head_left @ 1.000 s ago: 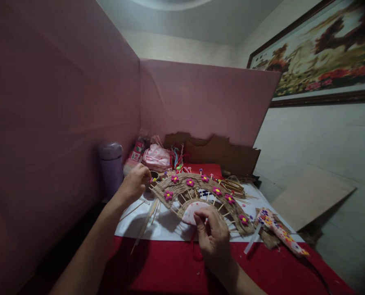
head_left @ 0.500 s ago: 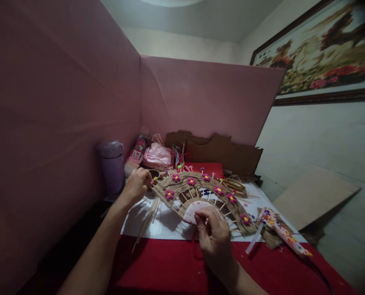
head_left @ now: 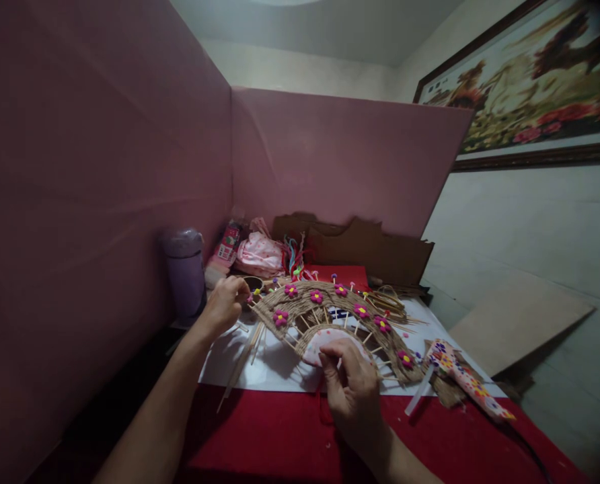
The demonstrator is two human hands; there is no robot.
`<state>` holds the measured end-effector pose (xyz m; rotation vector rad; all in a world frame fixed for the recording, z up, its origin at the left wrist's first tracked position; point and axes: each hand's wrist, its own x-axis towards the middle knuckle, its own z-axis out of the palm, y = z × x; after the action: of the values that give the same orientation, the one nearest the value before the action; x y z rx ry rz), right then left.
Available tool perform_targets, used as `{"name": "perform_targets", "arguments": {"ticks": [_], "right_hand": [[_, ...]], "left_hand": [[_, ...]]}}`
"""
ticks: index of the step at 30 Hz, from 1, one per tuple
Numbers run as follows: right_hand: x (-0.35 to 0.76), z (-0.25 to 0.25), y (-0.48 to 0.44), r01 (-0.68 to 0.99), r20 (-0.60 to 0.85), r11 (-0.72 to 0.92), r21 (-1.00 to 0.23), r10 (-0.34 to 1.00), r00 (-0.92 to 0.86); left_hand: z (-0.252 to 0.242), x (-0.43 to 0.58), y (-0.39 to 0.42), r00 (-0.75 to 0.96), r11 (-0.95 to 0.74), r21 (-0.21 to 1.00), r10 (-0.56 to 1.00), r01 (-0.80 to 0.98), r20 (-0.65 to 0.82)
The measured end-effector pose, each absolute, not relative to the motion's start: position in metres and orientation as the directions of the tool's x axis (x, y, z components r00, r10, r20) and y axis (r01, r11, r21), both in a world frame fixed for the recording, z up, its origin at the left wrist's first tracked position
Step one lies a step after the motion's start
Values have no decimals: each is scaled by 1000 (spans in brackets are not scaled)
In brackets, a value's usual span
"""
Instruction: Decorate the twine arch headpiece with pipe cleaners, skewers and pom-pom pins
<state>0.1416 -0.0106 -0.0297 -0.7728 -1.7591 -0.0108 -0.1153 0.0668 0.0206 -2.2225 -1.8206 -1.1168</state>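
Note:
A woven twine fan (head_left: 300, 298) with stick ribs and pink felt flowers is held tilted above the table. Small coloured balls cap the rib tips along its outer edge. My right hand (head_left: 353, 390) pinches the fan's lower middle, at its white, pink-dotted cloth half-circle (head_left: 316, 344). At the fan's left corner, my left hand (head_left: 225, 304) is closed, thumb and fingertips together at a small pink ball (head_left: 250, 298) on the outermost rib tip. The fingers partly hide that ball.
A flower-patterned glue gun (head_left: 464, 380) with a clear glue stick lies at right. Loose thin sticks (head_left: 244, 359) lie at left. A purple bottle (head_left: 183, 279), pink spotted cloth (head_left: 260, 254) and torn cardboard (head_left: 360, 245) stand behind. Pink partitions enclose the left and back.
The view has shifted very slightly. Both hands keep the same grip, and the fan stays nearly in place.

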Motion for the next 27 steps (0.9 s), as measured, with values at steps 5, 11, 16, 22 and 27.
{"name": "perform_targets", "arguments": {"ticks": [5, 11, 16, 22, 27], "right_hand": [[141, -31, -10, 509, 862, 778, -369, 491, -127], [142, -31, -10, 510, 851, 774, -376, 506, -140], [142, -32, -10, 507, 844, 772, -383, 515, -147], [141, -30, -10, 505, 847, 776, -379, 511, -149], [141, -30, -10, 521, 842, 767, -375, 517, -153]], "left_hand": [[20, -115, 68, 37, -313, 404, 827, 859, 560], [21, -115, 68, 34, -320, 418, 826, 850, 563], [20, -115, 68, 32, -326, 425, 823, 844, 568], [20, -113, 67, 19, -323, 434, 819, 841, 573], [22, -111, 67, -6, -309, 443, 814, 842, 580]]}}
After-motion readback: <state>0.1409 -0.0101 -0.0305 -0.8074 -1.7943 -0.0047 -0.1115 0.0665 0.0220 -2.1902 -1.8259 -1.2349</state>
